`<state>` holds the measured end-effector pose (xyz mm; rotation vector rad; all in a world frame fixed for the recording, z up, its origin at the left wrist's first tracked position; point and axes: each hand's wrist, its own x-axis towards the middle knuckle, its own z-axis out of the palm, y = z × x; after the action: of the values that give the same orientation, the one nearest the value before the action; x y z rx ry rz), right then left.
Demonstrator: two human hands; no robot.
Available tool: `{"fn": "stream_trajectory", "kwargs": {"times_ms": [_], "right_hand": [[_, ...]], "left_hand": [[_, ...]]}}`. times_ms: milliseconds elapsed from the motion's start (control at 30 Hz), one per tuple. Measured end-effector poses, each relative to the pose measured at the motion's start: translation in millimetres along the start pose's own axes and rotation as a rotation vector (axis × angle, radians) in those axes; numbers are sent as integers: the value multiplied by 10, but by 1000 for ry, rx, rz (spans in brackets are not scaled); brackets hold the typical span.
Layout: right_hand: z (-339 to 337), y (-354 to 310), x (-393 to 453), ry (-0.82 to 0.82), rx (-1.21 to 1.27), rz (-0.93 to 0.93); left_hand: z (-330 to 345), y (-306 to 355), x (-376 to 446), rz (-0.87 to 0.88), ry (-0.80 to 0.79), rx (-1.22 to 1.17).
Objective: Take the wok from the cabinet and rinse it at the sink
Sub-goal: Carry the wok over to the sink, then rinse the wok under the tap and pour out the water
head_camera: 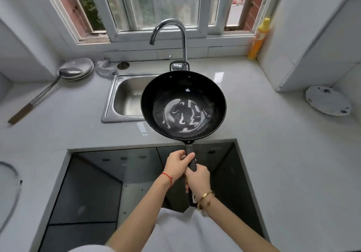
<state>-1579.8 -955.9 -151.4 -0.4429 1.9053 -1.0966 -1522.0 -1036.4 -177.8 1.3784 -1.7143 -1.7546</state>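
A black wok [183, 105] with a long dark handle is held level over the right part of the steel sink [125, 99] and the counter beside it. Water swirls in its bottom. My left hand [178, 165] grips the handle nearer the bowl. Just behind it, my right hand [198, 179] grips the same handle. The chrome faucet [173, 35] arches behind the wok, its spout over the sink to the left of the wok; no water runs from it.
Stacked plates [80, 68] and a long-handled ladle [39, 97] lie on the left counter. A yellow bottle [258, 39] stands at the window corner. A white plate [328, 100] sits at the right. A round metal rim [11, 191] shows at the left edge.
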Motion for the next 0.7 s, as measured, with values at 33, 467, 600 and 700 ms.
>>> {"fn": "stream_trajectory", "kwargs": {"times_ms": [33,467,600,700], "right_hand": [[62,-34,44,-13,-11,-6],[1139,-596,694,-83,-47,-7],[1478,-789,882,-87,-36,19],[1690,-900,1010,-81,-46,37]], "left_hand": [[-66,-7,41,0,15,-12],[-1166,39,776,-69,79,-75],[-1525,41,1063,-76,71,-49],[-1732,20,1256,-76,53,-28]]}}
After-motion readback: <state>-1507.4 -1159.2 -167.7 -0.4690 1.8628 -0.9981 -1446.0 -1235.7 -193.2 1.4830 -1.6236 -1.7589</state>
